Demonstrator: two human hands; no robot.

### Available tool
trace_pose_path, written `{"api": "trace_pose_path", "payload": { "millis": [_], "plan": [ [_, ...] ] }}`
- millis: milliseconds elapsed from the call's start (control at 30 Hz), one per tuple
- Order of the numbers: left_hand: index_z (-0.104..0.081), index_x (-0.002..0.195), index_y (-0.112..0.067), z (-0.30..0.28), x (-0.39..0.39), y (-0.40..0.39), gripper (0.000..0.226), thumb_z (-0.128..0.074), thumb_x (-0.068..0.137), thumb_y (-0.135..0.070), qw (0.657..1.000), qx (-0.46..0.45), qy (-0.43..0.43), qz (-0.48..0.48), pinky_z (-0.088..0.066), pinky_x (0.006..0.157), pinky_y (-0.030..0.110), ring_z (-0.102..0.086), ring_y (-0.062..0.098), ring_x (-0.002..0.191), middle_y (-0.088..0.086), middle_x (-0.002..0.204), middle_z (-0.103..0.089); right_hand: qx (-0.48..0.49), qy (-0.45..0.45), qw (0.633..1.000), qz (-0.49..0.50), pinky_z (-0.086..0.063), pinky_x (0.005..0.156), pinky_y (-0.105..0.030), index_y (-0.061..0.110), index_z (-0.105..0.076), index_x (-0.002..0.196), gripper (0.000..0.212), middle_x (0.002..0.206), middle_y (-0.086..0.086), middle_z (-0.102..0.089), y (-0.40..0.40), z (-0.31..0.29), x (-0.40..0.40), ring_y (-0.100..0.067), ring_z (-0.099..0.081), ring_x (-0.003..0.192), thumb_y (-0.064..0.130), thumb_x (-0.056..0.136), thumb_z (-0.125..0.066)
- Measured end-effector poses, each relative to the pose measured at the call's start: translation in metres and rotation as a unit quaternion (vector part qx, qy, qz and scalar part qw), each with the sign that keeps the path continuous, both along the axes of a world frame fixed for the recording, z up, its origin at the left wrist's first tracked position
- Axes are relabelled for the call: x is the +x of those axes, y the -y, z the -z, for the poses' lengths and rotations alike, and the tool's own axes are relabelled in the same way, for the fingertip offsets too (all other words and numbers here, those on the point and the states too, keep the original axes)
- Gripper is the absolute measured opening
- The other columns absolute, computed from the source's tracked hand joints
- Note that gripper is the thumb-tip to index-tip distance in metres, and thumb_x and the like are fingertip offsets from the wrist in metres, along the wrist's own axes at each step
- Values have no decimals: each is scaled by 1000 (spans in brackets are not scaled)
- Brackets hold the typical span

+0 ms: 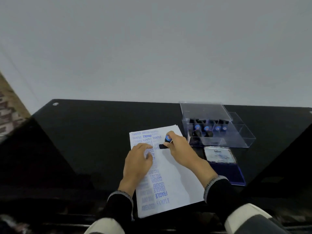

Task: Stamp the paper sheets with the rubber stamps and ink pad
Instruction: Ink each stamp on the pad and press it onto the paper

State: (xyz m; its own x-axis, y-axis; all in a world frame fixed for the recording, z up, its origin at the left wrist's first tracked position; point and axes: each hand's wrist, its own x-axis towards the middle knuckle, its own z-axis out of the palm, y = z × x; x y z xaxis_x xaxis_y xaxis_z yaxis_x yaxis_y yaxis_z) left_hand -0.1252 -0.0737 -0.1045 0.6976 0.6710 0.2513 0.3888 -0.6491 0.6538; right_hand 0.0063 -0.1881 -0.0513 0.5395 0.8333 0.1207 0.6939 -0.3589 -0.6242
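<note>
Stamps [206,129] with blue-topped black handles stand inside a clear plastic box [243,141] at the far right of the black table [101,132]; we count at least 4 blue tops, and the box's clear lid [205,110] leans open above them. Just in front of the box lies the ink pad [228,173], its case open, dark blue pad toward us and a printed label inside the raised lid that we cannot read. Between our hands lies the stack of paper sheets [179,183], the top one marked in blue with SAMPLE, FRAGILE and AMENDED, several prints overlapping and blurred. Our left hand [138,162] lies flat on the sheet, fingers spread and relaxed, holding it down. Our right hand [179,149] grips 1 rubber stamp [166,141], fingers curled round its handle, the dark base down on the paper near the upper middle.
</note>
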Motion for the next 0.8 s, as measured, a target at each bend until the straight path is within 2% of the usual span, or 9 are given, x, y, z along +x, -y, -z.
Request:
{"api": "trace_pose_path", "payload": {
  "millis": [67, 167, 233, 333, 467, 667, 800],
  "plan": [
    [-62, 112, -31, 0, 0, 0, 27, -58, 88, -20, 1000, 2, -3, -3, -39, 85, 18, -53, 1, 103, -18, 114, -57, -29, 25, 999, -22, -40, 60, -26, 12, -43, 102, 9, 85, 0, -51, -8, 0, 2, 9, -51, 64, 6, 97, -46],
    [-62, 112, -32, -1, 1, 0, 26, -56, 89, -20, 1000, 7, -2, 2, -36, 87, 19, -51, 2, 104, -18, 113, -57, -57, 46, 997, -27, -49, 71, -37, 14, -44, 111, 17, 98, -11, -60, -16, -1, 2, -20, -58, 83, 8, 96, -48],
    [-62, 112, -31, -2, 1, 0, 26, -55, 90, -20, 1000, 12, -4, 3, -33, 86, 18, -49, 1, 104, -18, 113, -56, -72, 64, 995, -27, -50, 73, -42, 14, -44, 114, 18, 101, -14, -62, -18, -1, -1, -30, -58, 86, 13, 96, -48],
    [-62, 113, -31, -1, 1, -1, 26, -55, 90, -21, 1000, 19, -9, 3, -31, 88, 17, -49, 2, 106, -18, 115, -56, -93, 85, 992, -18, -51, 72, -44, 14, -43, 117, 20, 101, -14, -62, -19, -2, -5, -31, -57, 81, 19, 97, -48],
    [-62, 113, -32, 0, 2, -1, 25, -54, 91, -21, 1000, 23, -18, 5, -31, 88, 17, -48, 2, 106, -19, 115, -55, -114, 105, 988, -13, -51, 68, -43, 13, -42, 116, 20, 98, -14, -62, -18, -5, -8, -31, -57, 76, 17, 97, -46],
    [-63, 109, -30, 1, 1, -1, 22, -54, 91, -22, 1000, 24, -19, 2, -32, 87, 17, -48, 1, 105, -20, 113, -56, -124, 139, 982, -17, -30, 51, -29, 11, -41, 115, 19, 94, -11, -58, -19, -8, -14, -25, -46, 70, 15, 97, -45],
    [-64, 108, -30, 2, 1, -1, 22, -55, 90, -22, 1000, 22, -14, 0, -31, 86, 17, -48, 0, 104, -20, 113, -56, -124, 151, 980, -17, -23, 47, -23, 10, -41, 115, 21, 88, -6, -52, -18, -9, -18, -21, -42, 65, 18, 97, -47]
  ]
}}
